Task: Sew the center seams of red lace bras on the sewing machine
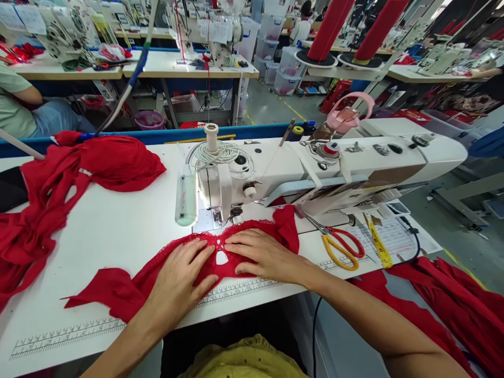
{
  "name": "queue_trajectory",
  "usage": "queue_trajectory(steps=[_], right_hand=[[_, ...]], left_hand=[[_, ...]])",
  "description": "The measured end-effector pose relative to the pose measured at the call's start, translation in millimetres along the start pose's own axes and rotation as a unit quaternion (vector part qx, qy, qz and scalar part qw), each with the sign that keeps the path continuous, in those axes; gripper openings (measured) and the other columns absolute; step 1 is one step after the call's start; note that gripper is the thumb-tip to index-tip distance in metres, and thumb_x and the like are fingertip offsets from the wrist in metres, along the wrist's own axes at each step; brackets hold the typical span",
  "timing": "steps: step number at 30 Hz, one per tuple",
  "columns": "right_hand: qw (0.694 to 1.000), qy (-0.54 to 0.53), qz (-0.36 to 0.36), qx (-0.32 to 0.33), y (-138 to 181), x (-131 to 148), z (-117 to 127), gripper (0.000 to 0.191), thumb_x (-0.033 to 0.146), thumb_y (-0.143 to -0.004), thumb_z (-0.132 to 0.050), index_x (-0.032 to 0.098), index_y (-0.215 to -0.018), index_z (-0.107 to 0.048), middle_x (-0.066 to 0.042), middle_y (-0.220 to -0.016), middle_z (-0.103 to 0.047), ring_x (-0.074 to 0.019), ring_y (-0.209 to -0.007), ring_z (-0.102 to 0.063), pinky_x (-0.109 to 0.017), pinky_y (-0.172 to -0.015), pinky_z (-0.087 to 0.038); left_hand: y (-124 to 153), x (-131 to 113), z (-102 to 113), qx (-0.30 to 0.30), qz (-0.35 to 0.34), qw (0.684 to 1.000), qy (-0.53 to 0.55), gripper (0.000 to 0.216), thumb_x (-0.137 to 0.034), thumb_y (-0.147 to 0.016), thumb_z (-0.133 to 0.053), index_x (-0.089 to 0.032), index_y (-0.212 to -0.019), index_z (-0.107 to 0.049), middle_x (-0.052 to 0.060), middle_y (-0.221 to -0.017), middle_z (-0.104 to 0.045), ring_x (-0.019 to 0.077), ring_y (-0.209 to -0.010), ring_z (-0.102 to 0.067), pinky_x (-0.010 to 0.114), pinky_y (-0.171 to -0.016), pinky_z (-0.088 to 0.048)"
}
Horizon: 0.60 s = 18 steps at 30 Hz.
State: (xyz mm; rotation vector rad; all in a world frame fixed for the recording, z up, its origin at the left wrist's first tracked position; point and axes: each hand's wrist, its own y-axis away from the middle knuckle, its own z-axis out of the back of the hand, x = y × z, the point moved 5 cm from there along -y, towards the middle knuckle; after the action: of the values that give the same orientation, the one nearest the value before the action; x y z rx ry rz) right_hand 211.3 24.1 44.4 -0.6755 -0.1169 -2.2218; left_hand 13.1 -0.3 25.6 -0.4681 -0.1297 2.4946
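A red lace-edged bra piece (pixel 149 265) lies spread on the white sewing table, just in front of the sewing machine (pixel 268 168). Two small openings show in its centre. On the left half, my left hand (pixel 185 270) rests flat with its fingers spread. My right hand (pixel 262 253) presses on the right half, fingers stretched out toward the centre openings. Both hands touch the fabric without gripping it. The presser foot (pixel 217 214) stands just beyond the lace edge.
Scissors (pixel 338 244) with red and yellow handles lie right of the fabric, near a yellow tape measure (pixel 378 241). A pile of red garments (pixel 98 163) covers the table's left side. More red fabric (pixel 452 294) hangs at the lower right. A printed ruler (pixel 240 289) follows the front edge.
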Motion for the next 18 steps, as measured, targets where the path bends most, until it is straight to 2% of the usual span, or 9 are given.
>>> queue_trajectory(steps=[5, 8, 12, 15, 18], right_hand=[[0.994, 0.027, -0.004, -0.109, 8, 6, 16, 0.02, 0.024, -0.099, -0.056, 0.022, -0.115, -0.068, -0.007, -0.115, -0.071, -0.0214, -0.105, -0.064, -0.041, -0.099, -0.048], [0.992, 0.018, 0.027, -0.122, 8, 17, 11, 0.017, 0.02, -0.1, -0.052, 0.021, -0.107, -0.068, -0.006, -0.106, -0.071, -0.0188, -0.096, -0.062, -0.034, -0.087, -0.05], [0.993, 0.034, 0.035, -0.11, -4, 29, -4, 0.016, 0.021, -0.101, -0.051, 0.019, -0.099, -0.067, -0.006, -0.092, -0.066, -0.0176, -0.085, -0.056, -0.03, -0.074, -0.046], [0.993, 0.057, 0.03, -0.097, -18, 34, -16, 0.017, 0.024, -0.1, -0.052, 0.018, -0.088, -0.063, -0.004, -0.084, -0.061, -0.0175, -0.079, -0.051, -0.03, -0.069, -0.042], [0.994, 0.074, 0.029, -0.075, -28, 33, -28, 0.016, 0.028, -0.097, -0.059, 0.019, -0.083, -0.058, -0.003, -0.082, -0.058, -0.0172, -0.076, -0.048, -0.029, -0.063, -0.037]], left_hand=[[-10, 7, 33, -0.024, 0.038, 0.998, 0.034, 0.029, -0.035, -0.098, -0.052, -0.02, -0.123, -0.06, 0.008, -0.121, -0.067, 0.0243, -0.109, -0.063, 0.041, -0.093, -0.053], [-4, -2, 43, -0.068, 0.027, 0.997, 0.025, 0.02, -0.028, -0.101, -0.048, -0.02, -0.112, -0.062, 0.007, -0.108, -0.07, 0.0216, -0.097, -0.066, 0.037, -0.085, -0.054], [18, -38, 29, -0.129, -0.005, 0.989, -0.066, 0.021, -0.025, -0.1, -0.052, -0.015, -0.112, -0.064, 0.009, -0.098, -0.071, 0.0229, -0.085, -0.066, 0.037, -0.076, -0.053], [37, -66, 8, -0.161, -0.029, 0.979, -0.12, 0.028, -0.026, -0.099, -0.055, -0.007, -0.119, -0.064, 0.013, -0.104, -0.072, 0.0257, -0.094, -0.066, 0.039, -0.084, -0.052], [48, -78, -9, -0.171, -0.028, 0.975, -0.136, 0.039, -0.034, -0.101, -0.05, -0.002, -0.121, -0.063, 0.017, -0.113, -0.072, 0.0281, -0.103, -0.066, 0.041, -0.092, -0.049]])
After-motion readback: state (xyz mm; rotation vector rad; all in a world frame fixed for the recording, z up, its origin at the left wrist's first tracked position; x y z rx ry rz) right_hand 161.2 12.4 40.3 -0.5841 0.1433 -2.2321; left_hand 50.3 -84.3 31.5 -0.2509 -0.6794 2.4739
